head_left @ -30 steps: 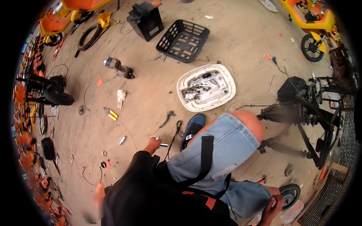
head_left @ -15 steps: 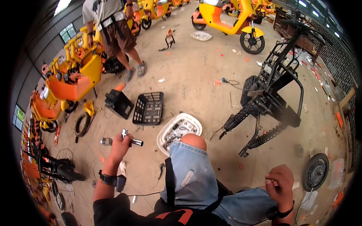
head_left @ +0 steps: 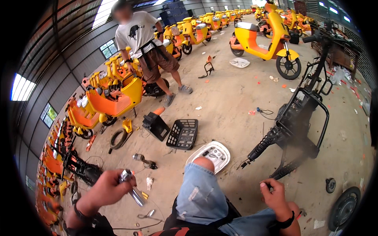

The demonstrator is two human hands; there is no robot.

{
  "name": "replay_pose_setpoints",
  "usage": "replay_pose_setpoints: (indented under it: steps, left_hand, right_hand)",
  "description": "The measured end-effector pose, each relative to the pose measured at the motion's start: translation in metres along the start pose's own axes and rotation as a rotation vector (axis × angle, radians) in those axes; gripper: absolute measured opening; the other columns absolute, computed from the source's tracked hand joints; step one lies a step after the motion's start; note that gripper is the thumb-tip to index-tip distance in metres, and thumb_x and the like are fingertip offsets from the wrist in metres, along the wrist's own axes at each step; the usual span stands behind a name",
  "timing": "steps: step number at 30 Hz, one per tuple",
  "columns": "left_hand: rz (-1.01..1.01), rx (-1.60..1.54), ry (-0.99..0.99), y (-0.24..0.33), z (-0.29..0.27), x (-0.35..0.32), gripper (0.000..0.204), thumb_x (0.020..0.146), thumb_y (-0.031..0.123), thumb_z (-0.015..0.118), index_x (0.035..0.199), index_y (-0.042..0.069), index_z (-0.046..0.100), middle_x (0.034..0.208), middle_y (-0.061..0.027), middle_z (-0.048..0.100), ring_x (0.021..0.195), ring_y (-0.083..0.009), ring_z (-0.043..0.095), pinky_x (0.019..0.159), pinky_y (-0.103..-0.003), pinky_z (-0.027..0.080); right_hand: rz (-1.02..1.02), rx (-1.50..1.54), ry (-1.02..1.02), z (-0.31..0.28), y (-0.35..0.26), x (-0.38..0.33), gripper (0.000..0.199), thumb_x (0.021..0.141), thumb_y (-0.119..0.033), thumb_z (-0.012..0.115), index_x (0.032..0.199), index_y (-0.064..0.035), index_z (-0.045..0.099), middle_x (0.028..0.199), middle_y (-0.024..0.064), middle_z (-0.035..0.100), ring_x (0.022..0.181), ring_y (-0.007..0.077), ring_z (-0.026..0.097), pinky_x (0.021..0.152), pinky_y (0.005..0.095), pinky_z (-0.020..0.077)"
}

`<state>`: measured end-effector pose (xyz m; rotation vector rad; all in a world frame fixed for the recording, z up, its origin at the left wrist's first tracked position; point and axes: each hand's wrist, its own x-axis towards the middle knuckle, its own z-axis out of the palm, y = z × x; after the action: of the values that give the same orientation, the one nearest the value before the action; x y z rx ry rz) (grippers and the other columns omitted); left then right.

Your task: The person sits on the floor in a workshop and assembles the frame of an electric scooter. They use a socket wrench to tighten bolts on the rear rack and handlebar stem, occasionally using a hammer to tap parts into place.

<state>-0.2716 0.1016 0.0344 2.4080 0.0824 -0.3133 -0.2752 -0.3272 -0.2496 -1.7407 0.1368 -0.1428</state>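
Observation:
My left hand (head_left: 108, 190) is closed around a shiny chrome socket wrench (head_left: 137, 196). One round end shows above my fingers and a tube slants down to the right. My right hand (head_left: 275, 200) is held over my right thigh with fingers curled together. A small dark thing seems to sit at its fingertips, too small to name. Just ahead of my bent knee lies a white plastic tray (head_left: 226, 155) with metal parts in it. Beyond my left hand, a silver-and-black tool (head_left: 145, 161) rests on the floor.
A black crate (head_left: 182, 134) and a black box (head_left: 155, 126) lie ahead. At right stands a stripped black scooter frame (head_left: 301, 126), with a wheel (head_left: 345, 208) nearby. A person (head_left: 147, 47) stands by yellow scooters (head_left: 118, 98) at left. Another yellow scooter (head_left: 262, 41) is farther off.
The view has tilted up and swung left. My left hand has come back nearer my body, still holding the socket wrench. My right hand has shifted left, fingers still curled.

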Motion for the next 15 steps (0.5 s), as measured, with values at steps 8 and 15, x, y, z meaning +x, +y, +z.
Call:
replay_pose_setpoints:
  steps: [8, 15]
  left_hand:
    - [0.161, -0.263, -0.624, -0.015, 0.18, 0.146, 0.019, 0.099, 0.013, 0.059, 0.108, 0.0, 0.07, 0.087, 0.0008, 0.066, 0.077, -0.0083, 0.06, 0.068, -0.024, 0.05]
    - [0.292, -0.464, -0.775, 0.038, 0.325, 0.224, 0.024, 0.097, 0.023, 0.059, 0.092, 0.001, 0.068, 0.073, -0.0017, 0.061, 0.064, -0.0088, 0.055, 0.058, -0.025, 0.043]
  right_hand:
    - [-0.211, -0.192, 0.094, -0.007, -0.02, 0.008, 0.016, 0.094, -0.015, 0.07, 0.095, 0.0004, 0.07, 0.071, 0.0118, 0.065, 0.055, 0.0175, 0.059, 0.054, 0.0307, 0.0467]
    - [0.049, 0.276, -0.076, 0.02, -0.001, 0.013, 0.036, 0.107, -0.026, 0.053, 0.133, -0.0006, 0.054, 0.096, 0.0066, 0.071, 0.083, 0.0161, 0.07, 0.073, 0.0304, 0.0569]
